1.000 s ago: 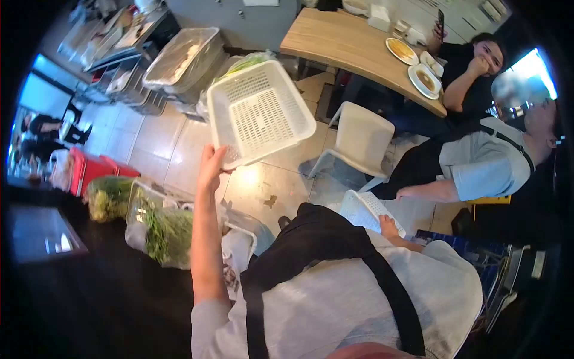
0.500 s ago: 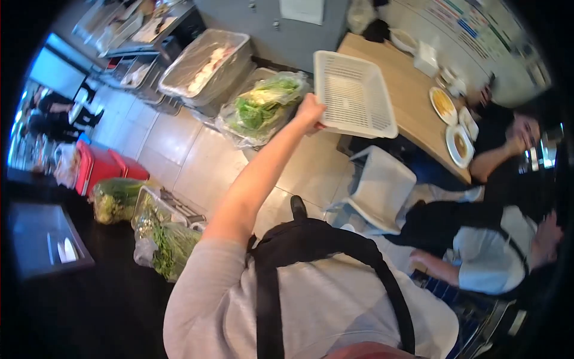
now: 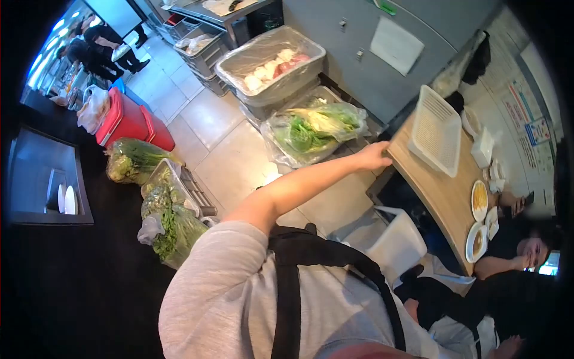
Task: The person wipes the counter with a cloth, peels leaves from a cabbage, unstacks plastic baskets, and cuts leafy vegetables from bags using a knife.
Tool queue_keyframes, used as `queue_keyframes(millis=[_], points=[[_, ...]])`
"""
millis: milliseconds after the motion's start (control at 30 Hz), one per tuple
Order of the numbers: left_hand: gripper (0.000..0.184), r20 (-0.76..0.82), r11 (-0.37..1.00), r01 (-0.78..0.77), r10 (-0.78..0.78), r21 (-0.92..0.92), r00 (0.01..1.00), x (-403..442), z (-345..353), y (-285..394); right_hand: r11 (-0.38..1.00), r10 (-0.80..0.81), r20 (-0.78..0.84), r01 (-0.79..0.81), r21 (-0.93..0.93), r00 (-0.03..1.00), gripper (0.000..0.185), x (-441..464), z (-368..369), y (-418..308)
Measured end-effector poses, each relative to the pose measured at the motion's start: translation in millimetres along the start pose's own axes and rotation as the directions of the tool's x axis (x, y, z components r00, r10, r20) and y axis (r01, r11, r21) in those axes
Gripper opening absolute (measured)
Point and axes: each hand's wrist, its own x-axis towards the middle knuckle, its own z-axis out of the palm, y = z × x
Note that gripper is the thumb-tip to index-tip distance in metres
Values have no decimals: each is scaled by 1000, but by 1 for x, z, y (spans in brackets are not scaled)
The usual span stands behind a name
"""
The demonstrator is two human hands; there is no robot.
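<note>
My left hand (image 3: 375,157) reaches out at the near corner of the wooden table (image 3: 431,186). Its fingers are loosely bent and a little apart at the table's edge; whether they press on it I cannot tell. The white slotted plastic basket (image 3: 438,131) stands on the table, apart from the hand. Below and left of the hand, a bag of leafy greens and cabbage (image 3: 314,133) lies in a crate on the floor. My right hand is out of view.
A grey bin lined with plastic (image 3: 269,66) holds pale and reddish food. White plates of food (image 3: 476,242) sit at the table's far end, near seated people. A white chair (image 3: 397,245) stands close on my right. Red containers (image 3: 134,122) and bagged greens (image 3: 179,233) are on the left.
My left hand has let go of the white basket, which has gone from hanging in my grip to standing on the table. The view has turned.
</note>
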Motion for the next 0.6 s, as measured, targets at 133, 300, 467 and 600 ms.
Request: queue_keyframes(millis=[133, 300, 467, 600], points=[[63, 124, 992, 77, -88, 96, 988, -70, -110, -28, 998, -54, -7, 54, 6, 998, 62, 16, 2, -85], [50, -91, 922, 378, -385, -88, 918, -185, -272, -59, 984, -180, -84, 178, -25, 980, 62, 32, -28, -250], [40, -443, 848, 413, -527, -333, 725, -279, -412, -32, 966, -235, -291, 191, -171, 927, 66, 40, -221, -380], [40, -584, 853, 319, -517, -413, 626, -323, -496, -45, 968, -232, -467, 250, -23, 854, 66, -27, -419, -463]])
